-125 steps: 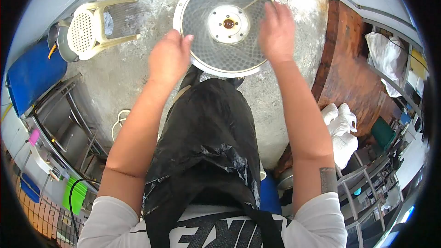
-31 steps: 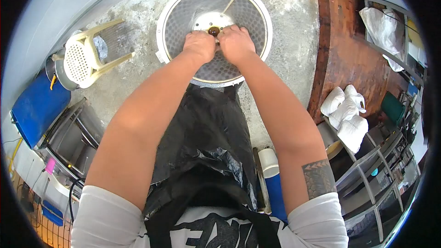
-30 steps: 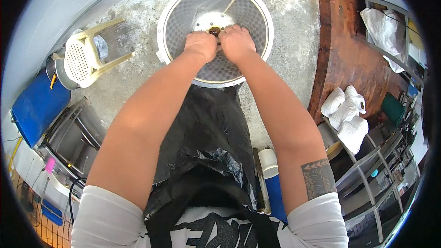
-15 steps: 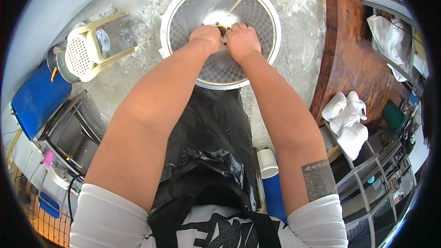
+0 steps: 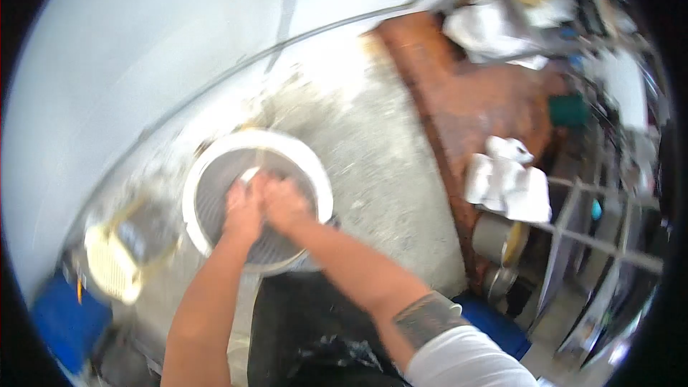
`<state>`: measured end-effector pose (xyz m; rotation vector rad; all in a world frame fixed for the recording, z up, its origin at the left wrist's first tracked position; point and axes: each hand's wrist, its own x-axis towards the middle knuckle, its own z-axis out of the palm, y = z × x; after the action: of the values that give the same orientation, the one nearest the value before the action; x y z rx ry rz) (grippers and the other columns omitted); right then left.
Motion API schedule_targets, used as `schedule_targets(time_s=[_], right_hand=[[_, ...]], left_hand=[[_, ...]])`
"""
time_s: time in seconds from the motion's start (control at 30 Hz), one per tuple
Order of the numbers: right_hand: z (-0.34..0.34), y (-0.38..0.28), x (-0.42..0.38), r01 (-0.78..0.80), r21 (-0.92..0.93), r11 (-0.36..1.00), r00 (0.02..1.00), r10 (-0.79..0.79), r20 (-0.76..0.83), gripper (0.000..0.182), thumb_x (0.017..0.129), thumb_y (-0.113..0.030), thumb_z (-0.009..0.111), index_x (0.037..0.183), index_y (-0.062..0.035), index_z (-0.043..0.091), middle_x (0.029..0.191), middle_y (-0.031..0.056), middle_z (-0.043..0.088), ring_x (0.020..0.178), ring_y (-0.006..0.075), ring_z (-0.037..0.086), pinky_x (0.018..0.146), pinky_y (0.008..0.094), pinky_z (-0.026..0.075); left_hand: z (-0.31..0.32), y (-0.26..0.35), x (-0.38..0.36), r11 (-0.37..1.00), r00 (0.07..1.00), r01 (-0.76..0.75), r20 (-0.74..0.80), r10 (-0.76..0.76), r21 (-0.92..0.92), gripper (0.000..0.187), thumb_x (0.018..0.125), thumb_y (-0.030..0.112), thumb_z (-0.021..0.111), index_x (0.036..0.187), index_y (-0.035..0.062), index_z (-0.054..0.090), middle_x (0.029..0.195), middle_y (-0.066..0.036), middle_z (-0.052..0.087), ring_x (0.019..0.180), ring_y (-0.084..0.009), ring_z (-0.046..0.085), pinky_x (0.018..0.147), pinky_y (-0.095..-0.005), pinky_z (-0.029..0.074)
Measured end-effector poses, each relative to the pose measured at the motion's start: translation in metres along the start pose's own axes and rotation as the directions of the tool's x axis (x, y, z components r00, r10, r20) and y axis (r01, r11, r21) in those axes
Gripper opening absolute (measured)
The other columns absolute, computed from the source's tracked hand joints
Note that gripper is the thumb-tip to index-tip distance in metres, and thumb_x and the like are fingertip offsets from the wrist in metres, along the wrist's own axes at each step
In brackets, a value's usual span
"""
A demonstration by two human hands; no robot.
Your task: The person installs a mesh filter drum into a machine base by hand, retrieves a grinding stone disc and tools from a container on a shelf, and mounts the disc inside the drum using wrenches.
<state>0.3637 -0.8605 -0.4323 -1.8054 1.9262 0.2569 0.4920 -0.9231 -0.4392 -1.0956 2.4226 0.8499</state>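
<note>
A round metal drum with a pale rim and a perforated, dimpled-looking inner wall stands on the floor in front of me. Both arms reach down into it. At its middle, my left hand and my right hand are side by side, almost touching, with fingers curled in. Motion blur and the hands themselves hide whatever is between them. A small bright spot shows just above the left fingers. My black apron hangs against the near side of the drum.
A cream plastic chair lies at left near a blue container. Stained concrete floor extends right to a reddish-brown raised slab. White sacks, a metal pot and metal racks are at right; a pale wall rises behind.
My view has swung and tilted, so the drum appears lower and further left, with more wall showing. Both hands stay at the drum's middle, the right turned more across toward the left.
</note>
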Motion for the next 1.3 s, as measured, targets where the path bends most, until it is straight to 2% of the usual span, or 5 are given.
schedule_targets(time_s=[0.53, 0.67, 0.7, 1.03, 1.3], right_hand=[[-0.051, 0.056, -0.166, 0.429, 0.504, 0.750, 0.841, -0.128, -0.526, 0.035, 0.095, -0.017, 0.067, 0.125, 0.0003, 0.061, 0.117, 0.0167, 0.063, 0.111, 0.0377, 0.062, 0.094, 0.0473, 0.053], [-0.058, 0.135, -0.367, -0.043, 0.829, 0.558, 0.978, 0.194, -0.080, 0.033, 0.105, -0.030, 0.061, 0.124, -0.0051, 0.069, 0.113, 0.0212, 0.070, 0.110, 0.0424, 0.067, 0.094, 0.0511, 0.054], [-0.033, 0.155, -0.409, -0.110, 0.849, 0.516, 0.939, 0.333, -0.081, 0.034, 0.105, -0.032, 0.060, 0.122, -0.0052, 0.071, 0.120, 0.0199, 0.071, 0.113, 0.0412, 0.068, 0.096, 0.0501, 0.055], [-0.067, 0.410, -0.639, -0.554, 0.807, 0.206, 0.307, 0.951, -0.032, 0.035, 0.101, -0.032, 0.068, 0.121, -0.0035, 0.073, 0.108, 0.0197, 0.077, 0.099, 0.0363, 0.075, 0.089, 0.0443, 0.059], [-0.134, 0.535, -0.534, -0.202, 0.920, 0.335, 0.358, 0.900, -0.249, 0.035, 0.099, -0.028, 0.072, 0.121, -0.0016, 0.073, 0.109, 0.0208, 0.077, 0.100, 0.0355, 0.076, 0.089, 0.0426, 0.059]], left_hand=[[-0.042, 0.052, -0.070, 0.990, 0.963, -0.119, -0.251, 0.096, -0.078, 0.074, 0.080, 0.011, 0.082, 0.144, -0.0049, 0.048, 0.141, -0.035, 0.049, 0.126, -0.0559, 0.050, 0.110, -0.0564, 0.042], [-0.003, 0.031, -0.184, 0.997, 0.941, -0.045, -0.333, 0.061, 0.057, 0.057, 0.087, 0.025, 0.078, 0.132, -0.0073, 0.064, 0.133, -0.033, 0.062, 0.128, -0.0507, 0.056, 0.112, -0.0553, 0.042], [-0.044, 0.077, -0.207, 0.885, 0.937, 0.142, 0.227, -0.264, 0.443, 0.075, 0.104, 0.066, 0.052, 0.149, 0.0067, 0.060, 0.155, -0.023, 0.055, 0.145, -0.0430, 0.046, 0.122, -0.0472, 0.037], [-0.012, 0.132, -0.077, 0.930, 0.837, -0.168, 0.546, -0.041, 0.327, 0.057, 0.097, 0.051, 0.066, 0.108, -0.0031, 0.076, 0.115, -0.025, 0.074, 0.107, -0.0442, 0.071, 0.094, -0.0511, 0.055], [-0.123, 0.563, 0.248, 0.936, 0.941, -0.339, -0.056, 0.335, -0.097, 0.054, 0.095, 0.049, 0.065, 0.100, -0.0036, 0.073, 0.102, -0.029, 0.072, 0.100, -0.0455, 0.071, 0.087, -0.0521, 0.054]])
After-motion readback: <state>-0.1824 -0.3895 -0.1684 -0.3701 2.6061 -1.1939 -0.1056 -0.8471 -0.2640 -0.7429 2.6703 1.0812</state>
